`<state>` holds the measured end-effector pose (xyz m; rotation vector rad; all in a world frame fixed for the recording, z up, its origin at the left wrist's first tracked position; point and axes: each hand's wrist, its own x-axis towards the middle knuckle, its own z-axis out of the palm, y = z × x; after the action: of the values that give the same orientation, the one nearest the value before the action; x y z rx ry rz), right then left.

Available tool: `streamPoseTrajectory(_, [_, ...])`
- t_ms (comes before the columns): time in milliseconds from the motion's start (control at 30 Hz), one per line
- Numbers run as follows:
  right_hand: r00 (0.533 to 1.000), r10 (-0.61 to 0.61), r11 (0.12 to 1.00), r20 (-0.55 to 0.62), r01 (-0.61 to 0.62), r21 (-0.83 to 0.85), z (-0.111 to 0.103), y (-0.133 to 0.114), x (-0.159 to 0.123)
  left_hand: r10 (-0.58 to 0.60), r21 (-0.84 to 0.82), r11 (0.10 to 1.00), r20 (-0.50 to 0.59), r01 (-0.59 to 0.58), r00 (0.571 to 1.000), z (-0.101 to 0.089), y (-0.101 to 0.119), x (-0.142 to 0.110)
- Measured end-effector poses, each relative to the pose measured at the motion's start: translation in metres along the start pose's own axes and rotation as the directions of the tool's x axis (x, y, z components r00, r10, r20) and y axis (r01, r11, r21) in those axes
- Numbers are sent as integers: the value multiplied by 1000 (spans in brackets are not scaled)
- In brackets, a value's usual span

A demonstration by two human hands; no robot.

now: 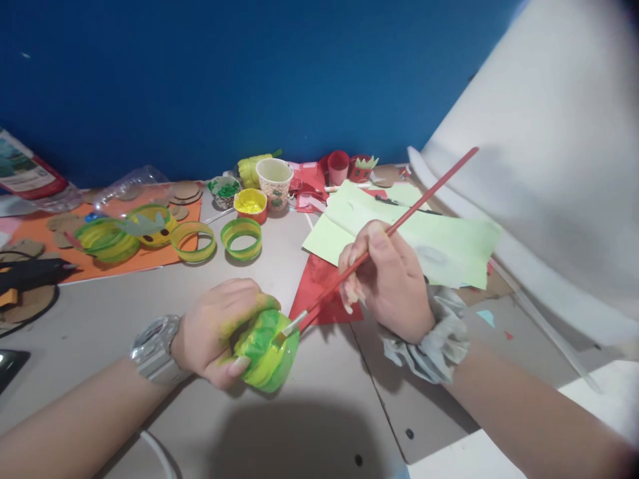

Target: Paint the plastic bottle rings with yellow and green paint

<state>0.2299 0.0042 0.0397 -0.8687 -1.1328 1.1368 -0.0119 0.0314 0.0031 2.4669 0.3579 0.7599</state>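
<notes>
My right grip [392, 276] is closed around the slim red handle of a paintbrush [429, 193], its metal collar and bristles angled down to the left. My left grip [224, 326], smeared with yellow-green paint, is wrapped around a rounded, hollow-looking piece painted in green and yellow streaks [267, 356], held tilted just above or on the worktop [319, 376]; I cannot tell which. The bristles meet its painted side, so I judge the step in hand to be brushing on colour. The next move seems to call for turning the piece a little under a light stroke, my fingers kept off wet patches.

Beneath the brush lies a red paper sheet [327, 313]. Further off stand two green-and-yellow striped rings, one nearer the middle [244, 255] and one to its left [194, 255], with a small cup of yellow paint [251, 201] and a patterned cup of green paint [225, 189] behind.
</notes>
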Motion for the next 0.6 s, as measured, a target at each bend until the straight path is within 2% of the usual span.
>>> streamPoseTrajectory(67, [1000,-11,1000,-26,10,-23,-3,2,2,35,12,999,-4,-35,999,-1,0,0])
streamPoseTrajectory(167, [996,-34,999,-78,31,-40,-7,3,6,11,0,1000,2,-11,1000,-1,0,0])
streamPoseTrajectory(267, [998,-16,1000,-67,14,-26,-4,1,5,-13,-11,1000,7,13,1000,-1,0,-1])
streamPoseTrajectory(400, [999,5,999,-42,-7,-37,0,3,3,13,-4,1000,11,-13,1000,0,-1,-1])
streamPoseTrajectory(600, [988,-42,998,-146,35,-55,-13,9,13,-35,5,999,6,35,999,-1,-2,-2])
